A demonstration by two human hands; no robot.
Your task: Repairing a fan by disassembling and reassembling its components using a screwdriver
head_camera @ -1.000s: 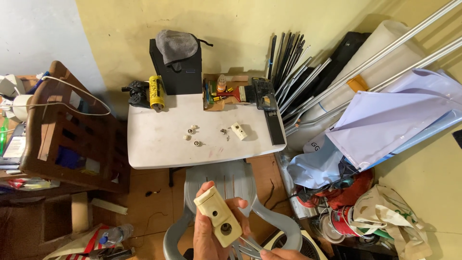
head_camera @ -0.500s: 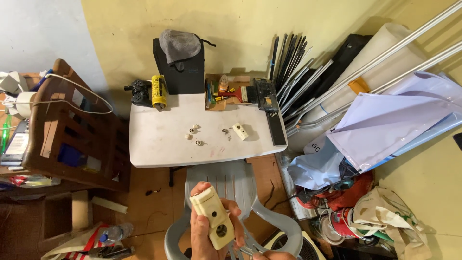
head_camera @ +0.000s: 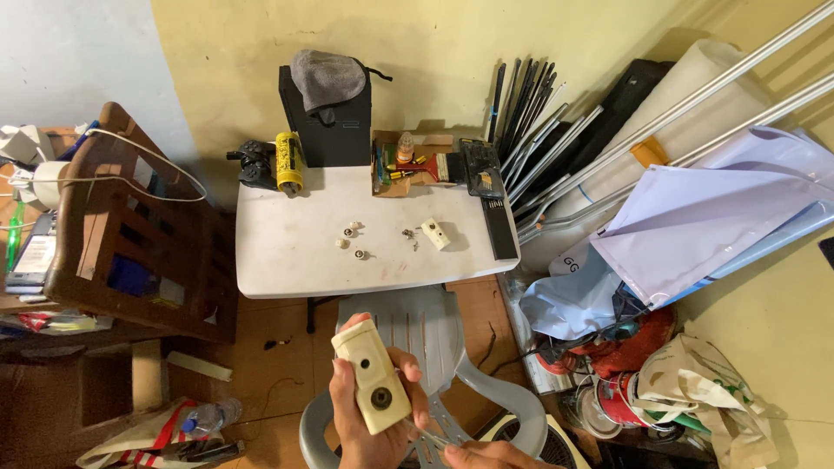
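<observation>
Cream plastic, oblong and rounded at the corners, the small housing (head_camera: 372,375) stood upright in the left hand (head_camera: 369,417), held in the air below the near edge of the surface (head_camera: 287,260) and above a grey plastic chair (head_camera: 434,347). The left grip was closed around the housing, thumb on one long side and fingers on the other, its face with two round holes turned up toward the camera. The right hand (head_camera: 486,455) showed only partly at the bottom edge, its fingers pinching a thin metal tool (head_camera: 427,431) that pointed at the housing's lower end. On the white surface lay a few small round fittings (head_camera: 350,241) near the middle, with a small cream block (head_camera: 435,233) to their right. Along the far edge stood a yellow cylinder (head_camera: 288,161), a dark game controller (head_camera: 254,163), a black box (head_camera: 328,122) with a grey cloth (head_camera: 328,80) over it, and an open cardboard tray of small tools (head_camera: 415,165). A wooden chair (head_camera: 122,234) stood off the left edge; metal poles (head_camera: 556,148) leaned at the right.
</observation>
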